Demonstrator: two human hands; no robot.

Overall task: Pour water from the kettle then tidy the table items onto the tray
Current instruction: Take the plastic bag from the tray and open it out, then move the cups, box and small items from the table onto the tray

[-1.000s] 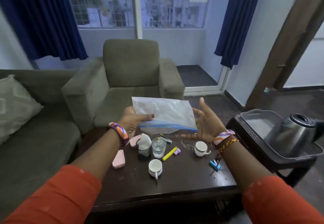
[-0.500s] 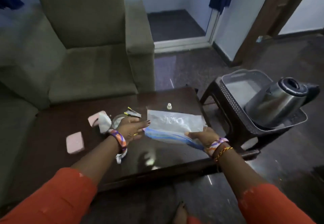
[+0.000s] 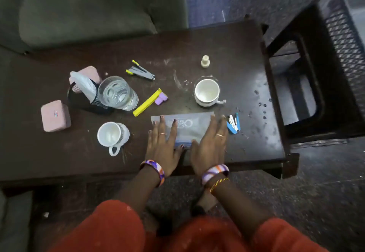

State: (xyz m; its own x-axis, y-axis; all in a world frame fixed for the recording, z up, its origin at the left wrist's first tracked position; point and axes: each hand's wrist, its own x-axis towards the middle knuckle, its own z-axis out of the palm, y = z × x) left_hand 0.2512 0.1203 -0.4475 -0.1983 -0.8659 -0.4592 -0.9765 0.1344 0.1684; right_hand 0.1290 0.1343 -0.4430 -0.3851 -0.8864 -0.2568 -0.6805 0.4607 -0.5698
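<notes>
i am pressing my left hand and my right hand flat, fingers spread and gripping nothing, side by side on a clear plastic zip bag with a blue seal that is lying near the front edge of the dark brown wooden table. from the bag, a white ceramic cup is sitting at twelve o'clock, another white handled cup at nine, a blue stapler just beside my right hand at three, and a clear glass of water at ten. the grey perforated plastic tray is showing only partly at two o'clock, well apart on a dark side stand.
</notes>
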